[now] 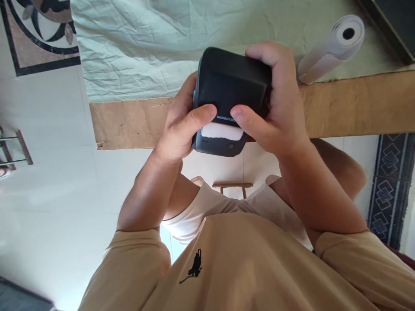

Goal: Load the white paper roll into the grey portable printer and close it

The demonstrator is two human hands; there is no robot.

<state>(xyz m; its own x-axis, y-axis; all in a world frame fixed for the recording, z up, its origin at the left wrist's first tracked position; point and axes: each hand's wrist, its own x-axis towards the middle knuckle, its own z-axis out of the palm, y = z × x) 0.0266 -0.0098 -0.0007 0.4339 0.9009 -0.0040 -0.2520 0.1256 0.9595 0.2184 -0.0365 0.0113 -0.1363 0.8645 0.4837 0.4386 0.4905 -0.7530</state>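
Note:
A black label printer [231, 86] marked NIIMBOT is held up above the table's near edge. A white strip of label paper [222, 131] shows at its slot, with a power button below it. My left hand [181, 121] grips the printer's left side, thumb resting on the front by the lettering. My right hand [285, 99] wraps its right side, with the thumb also on the front and a finger at the top corner. The fingers behind the printer are hidden.
A white paper roll [324, 60] stands tilted at the right on the pale green cloth [136, 47]. The bare wooden table edge [356, 103] runs in front of me. A dark flat object [394, 26] sits at the top right corner.

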